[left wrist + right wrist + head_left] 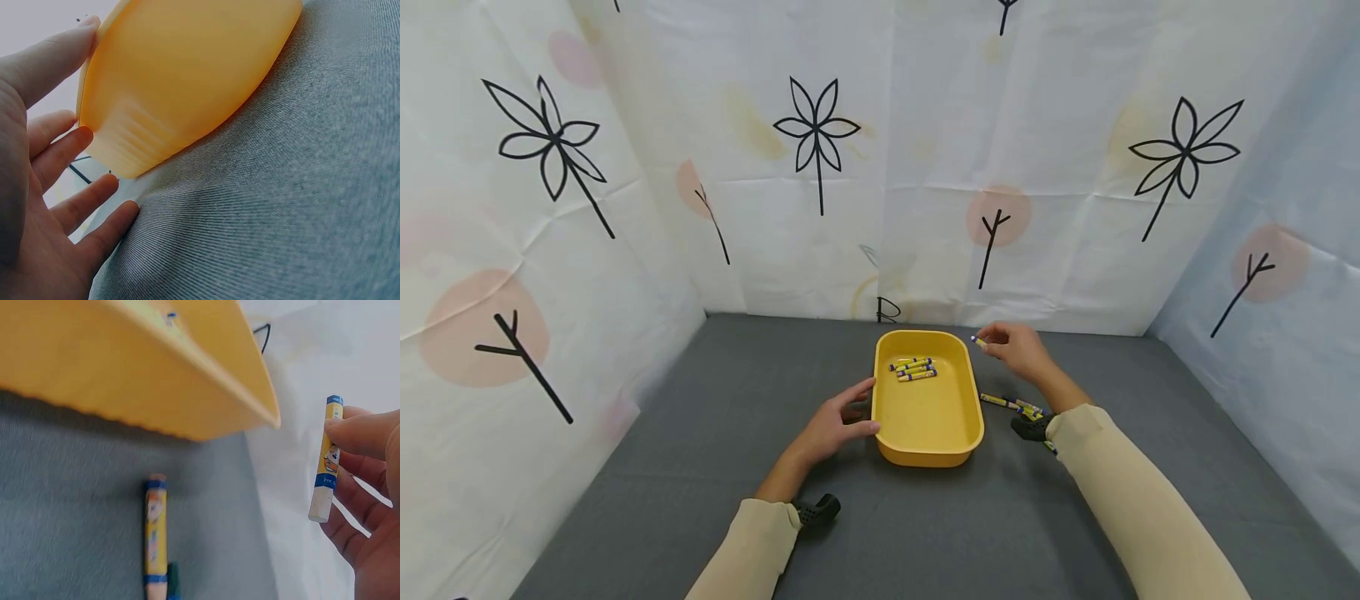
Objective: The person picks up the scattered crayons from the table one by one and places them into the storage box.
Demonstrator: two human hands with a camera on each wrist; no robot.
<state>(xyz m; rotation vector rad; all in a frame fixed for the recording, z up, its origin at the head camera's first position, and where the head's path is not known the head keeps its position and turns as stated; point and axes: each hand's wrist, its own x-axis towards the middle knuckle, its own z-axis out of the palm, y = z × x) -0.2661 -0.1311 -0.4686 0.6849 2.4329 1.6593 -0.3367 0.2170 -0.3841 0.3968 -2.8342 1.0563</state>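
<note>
Right hand (1017, 348): thumb and fingers pinching one crayon (327, 453), held off to the right of the yellow tray's far right corner, apart from the tray. Crayon: yellow wrapper, blue bands, printed figure, whitish bare end.

Left hand (835, 427): fingers spread, lying along the left side of the yellow tray (925, 421); thumb at its rim, fingertips at its outer wall.

Yellow tray: one, rounded corners, upright.

Crayons in the tray (917, 376): small group, yellow wrappers with dark ends, lying side by side in the tray's far left part.

Loose crayons (998, 402): small heap to the right of the tray, partly hidden by the right wrist; one with a peach-toned tip, a dark green end just beside it.

Dark wrist mounts (818, 510): two, one per wrist, left and right of the tray.

Beige sleeves (1138, 492): two, nearer than the tray.

Worktop (677, 467): grey, woven surface, under the tray.

White cloth (917, 100): upright, behind the tray and to both sides; printed black flowers, twigs, peach discs.
</note>
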